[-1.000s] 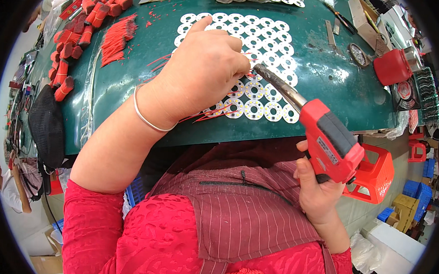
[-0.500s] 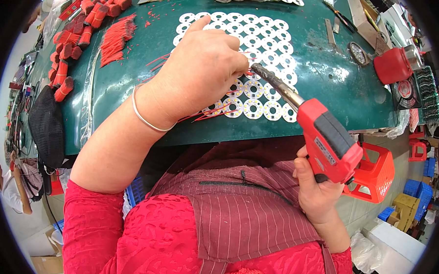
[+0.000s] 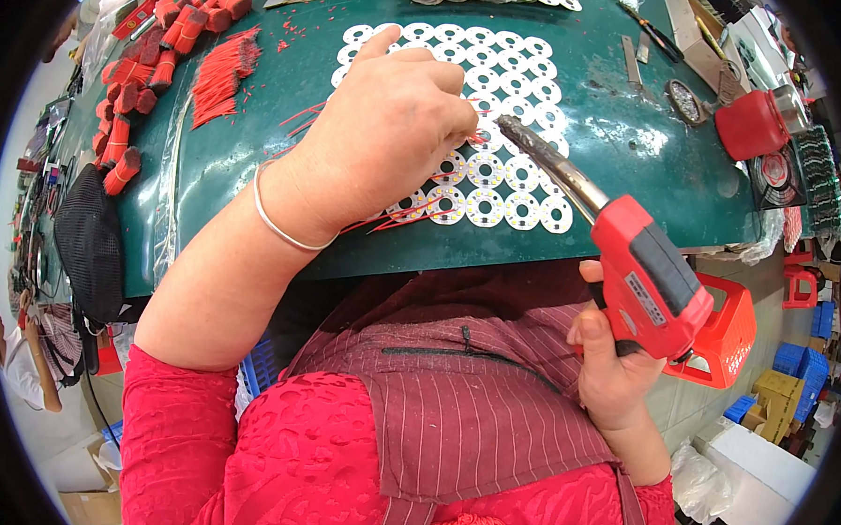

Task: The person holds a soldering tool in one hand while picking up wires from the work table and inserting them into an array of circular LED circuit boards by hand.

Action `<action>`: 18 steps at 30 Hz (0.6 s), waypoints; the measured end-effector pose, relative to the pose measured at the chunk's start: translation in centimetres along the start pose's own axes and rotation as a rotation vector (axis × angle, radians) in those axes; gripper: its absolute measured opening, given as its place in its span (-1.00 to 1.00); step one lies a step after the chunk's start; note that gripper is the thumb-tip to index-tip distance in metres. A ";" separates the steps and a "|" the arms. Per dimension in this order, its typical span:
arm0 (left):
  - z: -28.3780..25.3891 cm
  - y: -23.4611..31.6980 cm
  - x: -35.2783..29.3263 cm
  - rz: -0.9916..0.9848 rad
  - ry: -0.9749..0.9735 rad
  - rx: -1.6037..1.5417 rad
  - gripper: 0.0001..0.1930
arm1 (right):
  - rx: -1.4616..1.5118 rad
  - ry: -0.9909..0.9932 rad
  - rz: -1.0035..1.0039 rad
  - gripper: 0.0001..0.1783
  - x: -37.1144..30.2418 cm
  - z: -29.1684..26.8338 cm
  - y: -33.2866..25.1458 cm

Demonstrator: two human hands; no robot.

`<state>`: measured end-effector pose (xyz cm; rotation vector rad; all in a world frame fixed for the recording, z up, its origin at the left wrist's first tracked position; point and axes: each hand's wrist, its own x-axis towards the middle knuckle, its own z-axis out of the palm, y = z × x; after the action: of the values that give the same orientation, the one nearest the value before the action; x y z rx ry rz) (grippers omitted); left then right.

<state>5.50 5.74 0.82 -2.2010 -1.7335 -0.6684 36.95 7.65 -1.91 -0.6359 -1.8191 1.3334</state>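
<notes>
My right hand (image 3: 613,360) is wrapped round the handle of a red and black soldering gun (image 3: 650,277). The gun's dark, crusted tip points up and left, a short gap from my left fingertips. Above the rows of round white LED boards (image 3: 485,209) is my left hand (image 3: 389,130), its thumb and fingers pinched together and its index finger stretched forward. A short bit of red wire (image 3: 479,137) shows at the pinch; the rest is hidden by the hand. More red wires (image 3: 411,215) lie across the nearest boards, beside my left wrist.
Loose red wires (image 3: 226,76) and tied wire bundles (image 3: 118,142) lie on the green table (image 3: 630,192) at the left. At the right are a red bottle (image 3: 753,125), a small round tin (image 3: 685,102) and a cardboard box (image 3: 698,35). A red stool (image 3: 732,332) stands beyond the table edge.
The soldering gun and my right hand have moved right and slightly down, so the tip has drawn away from my left fingertips. My left hand has barely moved.
</notes>
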 end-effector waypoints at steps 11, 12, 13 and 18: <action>-1.3 1.3 0.4 0.024 0.079 0.073 -0.92 | 0.025 0.018 0.031 -0.47 -0.9 -0.6 -0.6; -1.4 1.5 0.3 0.024 0.078 0.074 -0.92 | 0.048 0.024 0.038 -0.47 -1.0 -0.6 -0.6; -1.4 1.7 0.2 0.029 0.045 0.085 -0.91 | 0.070 0.031 0.046 -0.47 -1.1 -0.7 -0.6; -0.5 1.9 -1.1 0.005 0.043 0.061 -0.90 | 0.042 0.016 0.056 -0.48 -1.3 -0.8 -0.5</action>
<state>7.07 4.13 0.84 -2.1340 -1.7046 -0.6479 38.31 6.94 -1.69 -0.6780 -1.7673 1.3958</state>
